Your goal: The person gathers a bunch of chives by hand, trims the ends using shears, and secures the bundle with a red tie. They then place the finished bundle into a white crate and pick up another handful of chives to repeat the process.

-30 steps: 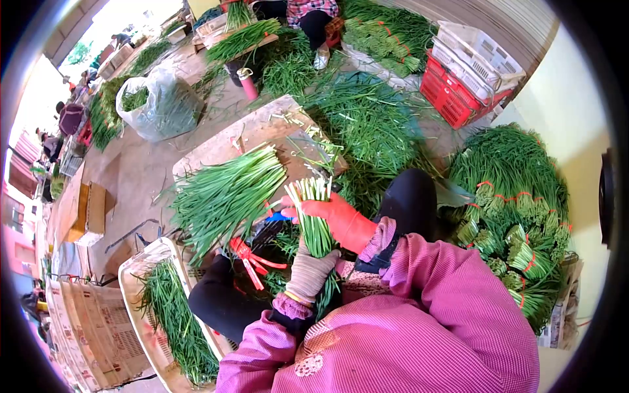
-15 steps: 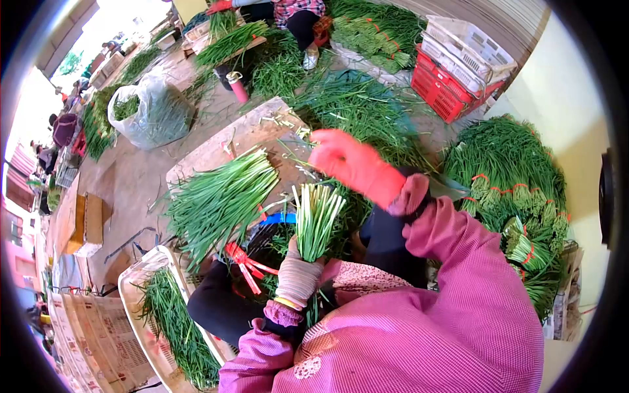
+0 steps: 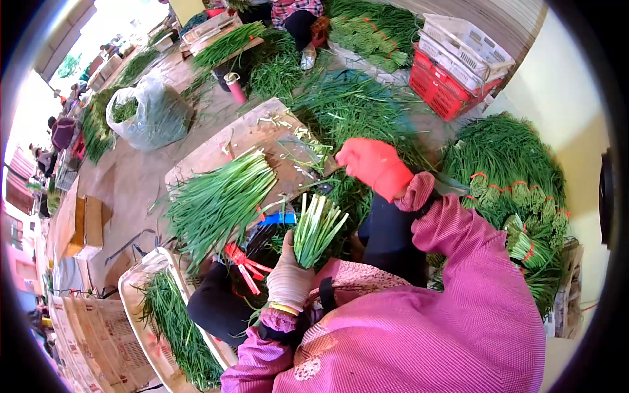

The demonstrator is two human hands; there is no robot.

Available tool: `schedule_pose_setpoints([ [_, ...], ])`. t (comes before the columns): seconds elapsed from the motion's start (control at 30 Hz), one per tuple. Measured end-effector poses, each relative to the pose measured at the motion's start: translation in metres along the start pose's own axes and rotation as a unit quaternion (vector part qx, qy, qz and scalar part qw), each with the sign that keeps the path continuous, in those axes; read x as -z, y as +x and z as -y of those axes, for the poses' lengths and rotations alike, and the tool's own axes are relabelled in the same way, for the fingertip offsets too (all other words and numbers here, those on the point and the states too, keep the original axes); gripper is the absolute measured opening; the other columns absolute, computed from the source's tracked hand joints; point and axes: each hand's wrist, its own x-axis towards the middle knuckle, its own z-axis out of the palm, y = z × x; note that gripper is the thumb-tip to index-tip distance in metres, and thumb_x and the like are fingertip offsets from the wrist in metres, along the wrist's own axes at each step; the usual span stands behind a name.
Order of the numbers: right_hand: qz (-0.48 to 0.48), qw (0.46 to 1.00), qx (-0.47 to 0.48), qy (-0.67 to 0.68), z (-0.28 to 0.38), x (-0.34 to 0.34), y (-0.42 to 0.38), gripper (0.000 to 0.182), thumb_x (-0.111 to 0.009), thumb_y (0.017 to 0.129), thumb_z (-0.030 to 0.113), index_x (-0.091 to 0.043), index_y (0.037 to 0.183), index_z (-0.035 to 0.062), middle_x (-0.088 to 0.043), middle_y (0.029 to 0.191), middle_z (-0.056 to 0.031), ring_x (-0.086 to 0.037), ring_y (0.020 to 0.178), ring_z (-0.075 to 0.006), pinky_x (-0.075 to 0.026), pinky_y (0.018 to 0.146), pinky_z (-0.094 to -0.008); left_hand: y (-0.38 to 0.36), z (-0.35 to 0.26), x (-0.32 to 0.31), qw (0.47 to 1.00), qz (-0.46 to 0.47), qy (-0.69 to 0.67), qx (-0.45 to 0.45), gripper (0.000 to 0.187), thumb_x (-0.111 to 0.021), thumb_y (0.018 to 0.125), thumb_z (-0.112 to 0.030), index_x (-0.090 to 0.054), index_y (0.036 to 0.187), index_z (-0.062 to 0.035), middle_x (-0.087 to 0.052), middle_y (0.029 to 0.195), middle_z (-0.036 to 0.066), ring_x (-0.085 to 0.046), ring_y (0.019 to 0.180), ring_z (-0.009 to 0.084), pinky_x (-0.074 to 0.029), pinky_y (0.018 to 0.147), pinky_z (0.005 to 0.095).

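My left hand (image 3: 290, 278), in a pale knitted glove, is wrapped round a bunch of garlic chives (image 3: 317, 230). The white stem ends point up and lean a little right. To its upper right is my right hand (image 3: 375, 167), in an orange-red rubber glove, its fingers curled closed. Whatever may be inside those fingers is hidden. Between the board and my knees lie red ties (image 3: 246, 267) and a blue strip (image 3: 278, 219). A larger pile of garlic chives (image 3: 223, 196) rests on the wooden board (image 3: 209, 147), with cut stem scraps at its far right corner.
At my left stands a white crate (image 3: 141, 278) holding chives. Tied bundles (image 3: 517, 190) are stacked on the right, below a red crate (image 3: 439, 88) with white crates on it. Loose chives (image 3: 357, 108) cover the floor ahead. A pink bottle (image 3: 234, 88) stands near another seated person.
My right hand has moved right and slightly down, its fingers curling tighter. The bunch in my left hand now leans more to the right. More green bits show at the board's corner.
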Motion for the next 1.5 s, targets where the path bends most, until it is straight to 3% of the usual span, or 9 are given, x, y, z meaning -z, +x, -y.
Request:
schedule_pose_setpoints([
  [0.13,0.150,0.983,0.042,0.101,0.000,-0.023,-0.017,0.024,-0.065,0.091,0.025,-0.068,0.100,0.0040,-0.070,0.092,-0.0083,-0.067,0.088,-0.0200,-0.053,0.078,-0.0314,0.005,0.014,-0.017,0.998,0.044,-0.053,0.012,0.078,-0.069,0.080,-0.019,-0.029,0.146,-0.0128,-0.068,0.112,0.016,-0.067,0.095,0.0342,-0.053,0.082,0.0410],
  [0.2,0.169,0.974,0.098,0.111,0.009,-0.032,-0.026,0.022,-0.069,0.088,0.023,-0.069,0.100,0.0050,-0.070,0.096,-0.0078,-0.066,0.091,-0.0190,-0.052,0.081,-0.0316,0.015,0.049,-0.057,0.949,0.021,-0.269,-0.160,0.069,-0.066,0.082,-0.017,-0.034,0.142,-0.0069,-0.066,0.119,0.010,-0.066,0.101,0.0283,-0.051,0.090,0.0388],
  [0.3,0.167,0.977,0.043,0.124,0.014,-0.036,-0.024,0.015,-0.068,0.086,0.021,-0.068,0.090,0.0065,-0.070,0.096,-0.0079,-0.066,0.091,-0.0220,-0.051,0.081,-0.0337,0.007,0.037,-0.046,0.913,0.122,-0.386,-0.049,0.060,-0.066,0.083,-0.007,-0.040,0.137,-0.0034,-0.065,0.120,0.006,-0.065,0.103,0.0196,-0.050,0.092,0.0313],
  [0.4,-0.111,0.978,0.074,-0.164,0.008,-0.020,-0.005,0.007,-0.062,0.083,0.020,-0.064,0.079,0.0142,-0.064,0.086,-0.0048,-0.060,0.090,-0.0307,-0.048,0.081,-0.0429,-0.002,0.029,-0.035,0.935,0.105,-0.337,-0.027,0.060,-0.068,0.081,-0.003,-0.041,0.135,-0.0039,-0.066,0.117,0.006,-0.065,0.101,0.0170,-0.050,0.089,0.0285],
  [0.5,-0.176,0.867,0.175,-0.431,-0.001,0.013,0.017,0.009,-0.060,0.082,0.022,-0.066,0.084,0.0163,-0.067,0.101,-0.0069,-0.056,0.109,-0.0362,-0.041,0.095,-0.0529,-0.001,0.033,-0.037,0.932,0.086,-0.352,-0.006,0.063,-0.067,0.079,0.001,-0.040,0.135,-0.0043,-0.067,0.111,0.005,-0.065,0.097,0.0149,-0.051,0.086,0.0275],
  [0.67,0.070,0.987,0.137,-0.051,0.009,-0.012,-0.029,0.019,-0.066,0.087,0.030,-0.068,0.087,0.0113,-0.060,0.128,-0.0075,-0.036,0.136,-0.0408,-0.032,0.110,-0.0485,0.003,0.042,-0.050,0.952,0.055,-0.300,-0.030,0.068,-0.068,0.080,-0.006,-0.036,0.139,-0.0052,-0.067,0.115,0.006,-0.066,0.099,0.0179,-0.051,0.086,0.0288],
  [0.9,0.206,0.970,0.106,-0.079,0.030,-0.032,-0.048,0.027,-0.070,0.080,0.036,-0.070,0.084,0.0090,-0.056,0.135,-0.0111,-0.032,0.138,-0.0428,-0.029,0.113,-0.0467,-0.009,0.021,-0.026,0.985,0.017,-0.170,-0.010,0.085,-0.075,0.077,-0.023,-0.027,0.146,-0.0086,-0.069,0.110,0.012,-0.068,0.095,0.0274,-0.053,0.083,0.0330],
  [1.27,0.046,0.991,0.125,-0.014,0.005,-0.045,-0.039,0.015,-0.068,0.083,0.017,-0.068,0.091,0.0042,-0.067,0.116,-0.0061,-0.049,0.128,-0.0345,-0.038,0.108,-0.0408,-0.009,0.025,-0.038,0.958,0.030,-0.283,-0.030,0.079,-0.074,0.078,-0.014,-0.030,0.143,-0.0077,-0.067,0.115,0.010,-0.067,0.100,0.0228,-0.052,0.086,0.0320],
  [1.5,0.195,0.978,0.073,0.015,0.021,-0.027,-0.042,0.025,-0.064,0.083,0.034,-0.070,0.087,0.0104,-0.060,0.129,-0.0119,-0.046,0.129,-0.0389,-0.033,0.112,-0.0411,-0.007,0.033,-0.045,0.963,0.033,-0.267,-0.030,0.075,-0.073,0.080,-0.012,-0.031,0.142,-0.0061,-0.067,0.117,0.009,-0.066,0.102,0.0203,-0.051,0.088,0.0304],
])
